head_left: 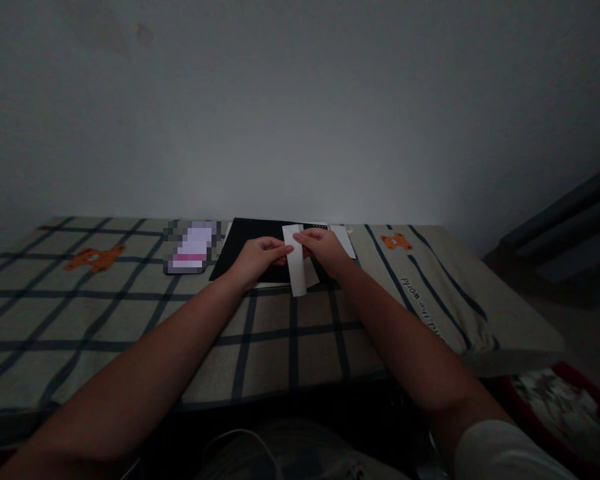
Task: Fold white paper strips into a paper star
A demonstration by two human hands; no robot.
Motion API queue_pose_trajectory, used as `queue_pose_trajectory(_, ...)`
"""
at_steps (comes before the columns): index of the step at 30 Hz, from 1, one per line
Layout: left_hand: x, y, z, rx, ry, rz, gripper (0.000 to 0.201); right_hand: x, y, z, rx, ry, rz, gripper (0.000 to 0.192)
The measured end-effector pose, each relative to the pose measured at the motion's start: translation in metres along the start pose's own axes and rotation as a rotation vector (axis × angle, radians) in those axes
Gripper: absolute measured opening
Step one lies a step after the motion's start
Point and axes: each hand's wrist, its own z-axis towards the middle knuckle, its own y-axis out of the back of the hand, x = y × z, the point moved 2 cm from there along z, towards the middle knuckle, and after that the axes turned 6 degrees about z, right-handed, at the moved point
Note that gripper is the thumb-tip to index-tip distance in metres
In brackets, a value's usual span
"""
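A narrow white paper strip [296,273] is held up between my two hands over the table's middle. My left hand [260,259] pinches its left edge between thumb and finger. From the other side, my right hand [325,248] grips the strip near its upper part, thumb in front. Under both hands lies a flat black sheet or folder [245,233], partly hidden by them. White paper [343,239] shows past its right side, and another pale piece peeks out behind the strip's lower right.
Left of the black sheet lies a phone [195,247] with a lit, blurred screen. A checked cloth [130,310] with orange bear figures covers the table, which meets a grey wall [300,120]. A red-rimmed container [570,400] stands low at the right. A thin white cable [245,432] hangs near my lap.
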Motion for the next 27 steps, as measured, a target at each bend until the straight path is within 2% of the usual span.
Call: queue_pose_trajectory(27,0.0058,0.0009,0.0032,0.031,-0.014,0.01,0.033,-0.0029,0.0024,0.002,0.004,0.002,-0.021,0.029)
